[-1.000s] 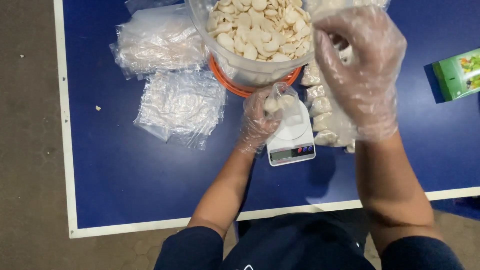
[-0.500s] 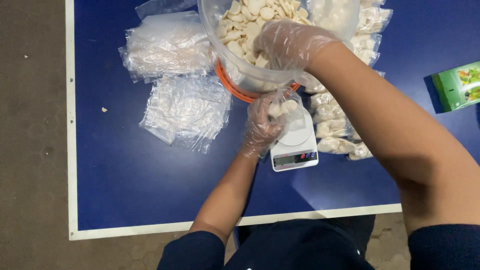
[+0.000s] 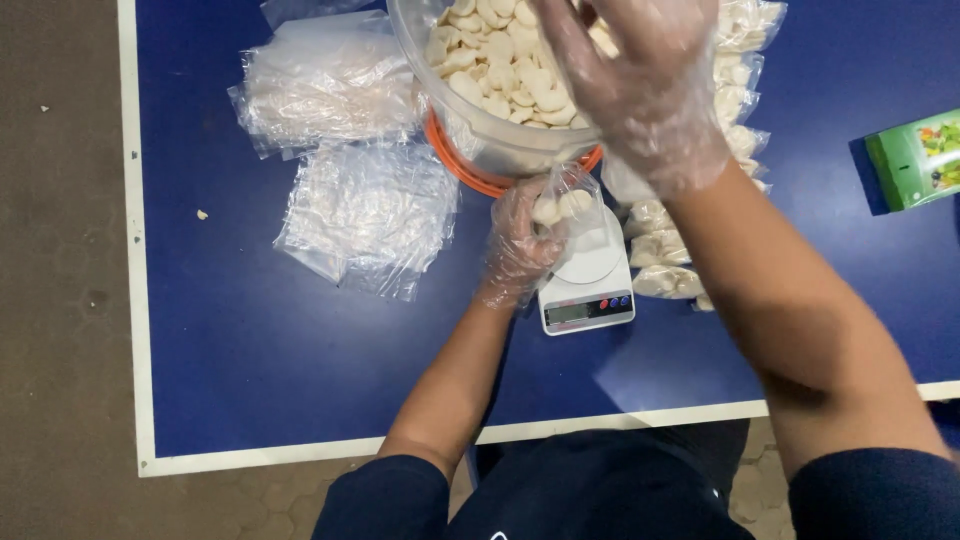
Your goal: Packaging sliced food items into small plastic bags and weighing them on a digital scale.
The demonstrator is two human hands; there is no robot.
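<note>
loose chips, open bag, crowded scale

the left hand (image 3: 520,245), in a thin clear glove, is curled around the neck of a small plastic bag (image 3: 568,205), pinching it open just above the white kitchen scale (image 3: 588,285); a few pale chips already sit in it. the right hand (image 3: 640,90), also gloved, hangs over the near rim of the clear tub of pale chips (image 3: 490,70), fingers loosely spread and pointing down; whether it grips any chips cannot be told.

the bag mouth is narrow and floppy, so chips dropped from that height could miss it and scatter over the scale and the blue bench (image 3: 300,350). the tub sits on an orange ring (image 3: 455,165), and the right forearm crosses close to its rim, so a knock might tip it. the slippery gloves may let the bag slide out of the left hand. filled bags (image 3: 665,280) lie touching the right of the scale; if one leans on the platform, the reading would be off. empty bag stacks (image 3: 365,215) rest at left, well apart.
</note>
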